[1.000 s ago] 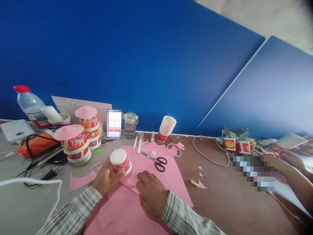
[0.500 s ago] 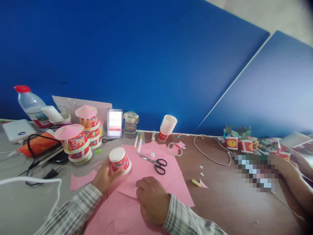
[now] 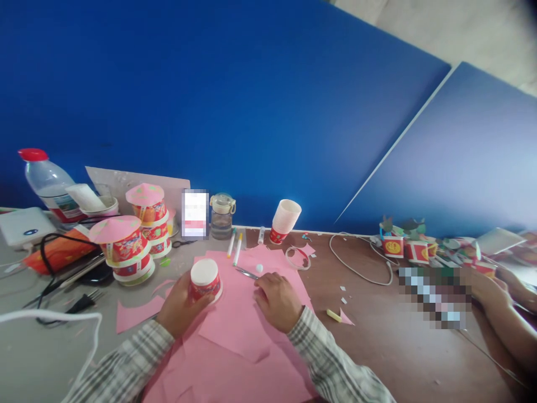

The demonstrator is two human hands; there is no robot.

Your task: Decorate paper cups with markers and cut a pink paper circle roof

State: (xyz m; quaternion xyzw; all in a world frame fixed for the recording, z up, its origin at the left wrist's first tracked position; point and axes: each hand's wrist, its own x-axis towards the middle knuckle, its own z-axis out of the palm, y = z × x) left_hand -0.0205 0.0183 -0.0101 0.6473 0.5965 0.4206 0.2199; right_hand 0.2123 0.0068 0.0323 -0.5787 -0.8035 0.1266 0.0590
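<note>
Over pink paper (image 3: pixel 235 330), the left hand's (image 3: pixel 180 305) fingers close round an upturned red-and-white cup (image 3: pixel 205 280), bare on top, while the right hand's (image 3: pixel 277 299) fingers bend over the scissors (image 3: pixel 248 273), whose handles are hidden, so I cannot tell whether they grip. Beyond, two pink-roofed cup towers (image 3: pixel 128 249) look finished; the held cup seems barely begun, and a cup stack (image 3: pixel 287 218) stands farther back, seemingly unused.

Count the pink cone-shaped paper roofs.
2. One pink roof tops the nearer red-and-white paper-cup stack; the other roof tops the stack behind it. The red-and-white paper cup in the left hand has none. More could be hidden.
</note>
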